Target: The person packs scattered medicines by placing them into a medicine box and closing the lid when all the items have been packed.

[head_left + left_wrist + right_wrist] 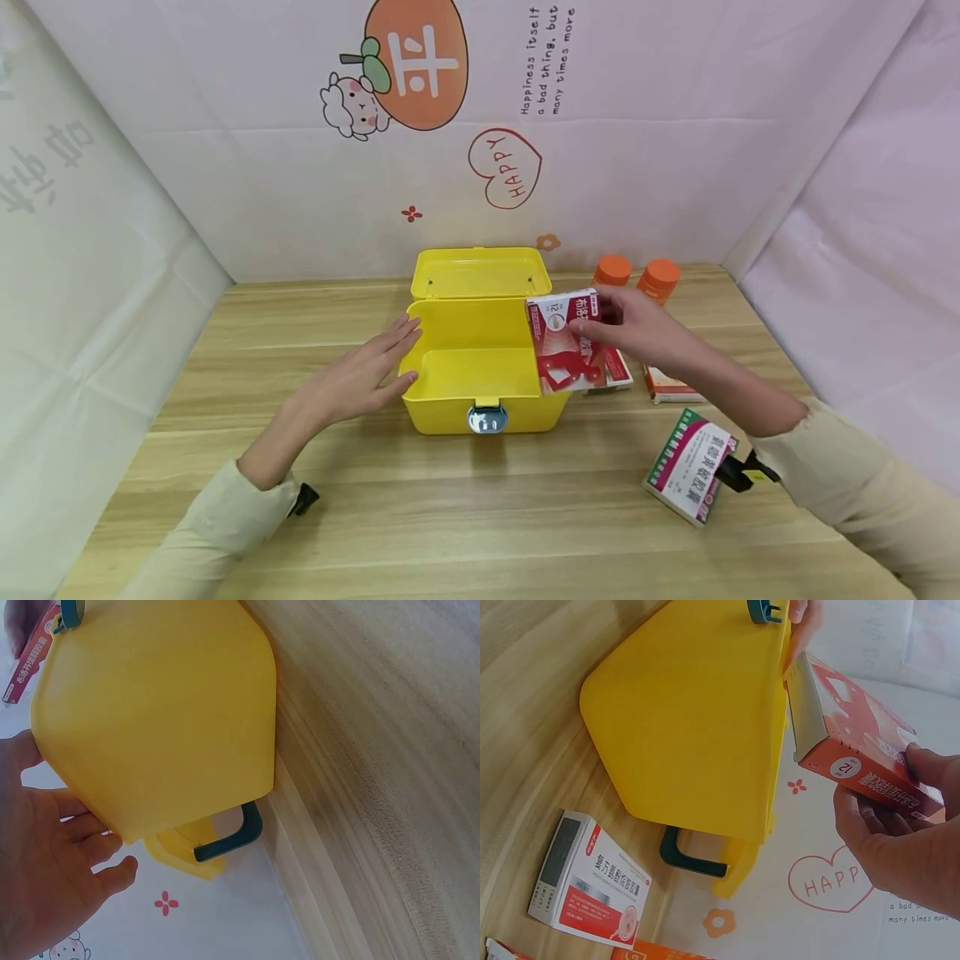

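From my remote station I see the right hand [641, 325] pinching a red-and-white capsule carton [564, 354] between thumb and fingers, tilted, over the right end of the open yellow case [480, 373]. The left hand [352, 379], fingers loosely extended, rests at the case's left rim. A clear latch [487, 419] hangs at the front. To the right: two orange-capped bottles [660, 279]; nearer me, a green, white and magenta carton [692, 467] lies on the wooden table [480, 517].
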Motion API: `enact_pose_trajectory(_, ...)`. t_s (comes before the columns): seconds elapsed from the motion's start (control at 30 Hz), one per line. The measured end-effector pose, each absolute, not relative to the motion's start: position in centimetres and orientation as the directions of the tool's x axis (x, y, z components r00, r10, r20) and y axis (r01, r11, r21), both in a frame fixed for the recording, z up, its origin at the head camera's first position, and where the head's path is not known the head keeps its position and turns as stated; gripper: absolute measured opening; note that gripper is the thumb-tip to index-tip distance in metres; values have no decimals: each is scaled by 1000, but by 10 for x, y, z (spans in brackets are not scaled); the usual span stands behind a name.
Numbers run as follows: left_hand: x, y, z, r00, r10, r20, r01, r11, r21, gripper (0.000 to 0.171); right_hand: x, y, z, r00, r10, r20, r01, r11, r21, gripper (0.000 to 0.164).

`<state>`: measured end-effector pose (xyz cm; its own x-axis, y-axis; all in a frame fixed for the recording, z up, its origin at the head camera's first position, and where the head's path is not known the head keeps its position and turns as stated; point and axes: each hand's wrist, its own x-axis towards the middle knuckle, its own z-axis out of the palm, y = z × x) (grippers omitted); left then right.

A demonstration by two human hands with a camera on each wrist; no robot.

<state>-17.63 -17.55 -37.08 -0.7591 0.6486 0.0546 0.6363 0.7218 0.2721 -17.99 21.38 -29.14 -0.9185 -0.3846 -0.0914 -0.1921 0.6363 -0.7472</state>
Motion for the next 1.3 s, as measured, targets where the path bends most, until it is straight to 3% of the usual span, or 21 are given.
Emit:
enact_pose_trajectory(0.83,-178,-175,-371,-758,650,55,638,720,275,69,-204,194,-280,-895,-426,-133,-211,667,-714,47)
enact_pose_trajectory(1.3,-177,-175,-371,-756,653,51,640,720,268,68,-221,177,-278,-886,-446,-129,-225,656,-720,41)
